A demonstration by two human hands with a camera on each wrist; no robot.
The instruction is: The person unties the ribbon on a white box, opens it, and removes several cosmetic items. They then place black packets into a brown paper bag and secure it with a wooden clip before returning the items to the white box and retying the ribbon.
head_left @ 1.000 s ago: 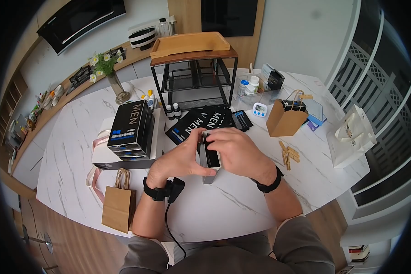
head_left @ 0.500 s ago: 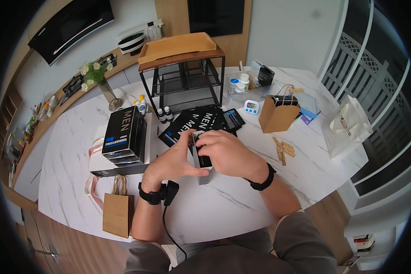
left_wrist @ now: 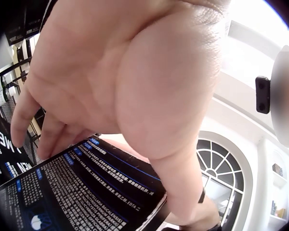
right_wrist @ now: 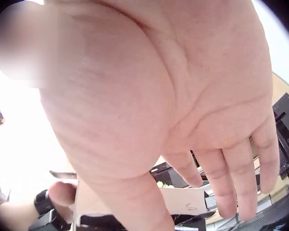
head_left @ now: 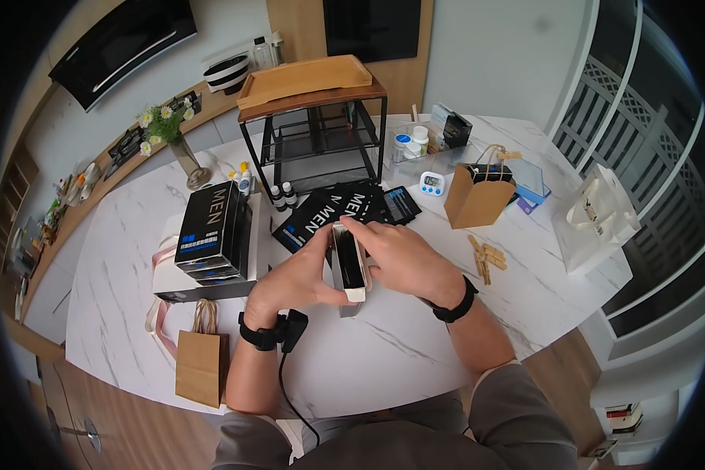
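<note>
A narrow black box [head_left: 350,262] with a pale rim stands upright at the middle of the table, its top uncovered and the inside dark. My left hand [head_left: 296,276] grips it from the left, thumb at the near end and fingers toward the far end. In the left wrist view, the printed side of the box [left_wrist: 82,192] lies under that hand. My right hand [head_left: 411,262] is at the box's right side, index finger at the far rim. The right wrist view shows its fingers [right_wrist: 221,178] fairly straight beside a pale flap [right_wrist: 183,199].
Flat black MEN packets [head_left: 329,211] lie just beyond the hands. Stacked black boxes [head_left: 209,231] stand at left, near a small brown paper bag [head_left: 200,368]. To the right are clothespins [head_left: 486,258], a timer [head_left: 431,184] and another brown bag [head_left: 478,196]. A black-framed rack [head_left: 313,125] stands behind.
My right fingers have come out from over the box's opening to its right rim, leaving the inside visible. The left hand keeps its grip. The head view has shifted slightly since the first frame.
</note>
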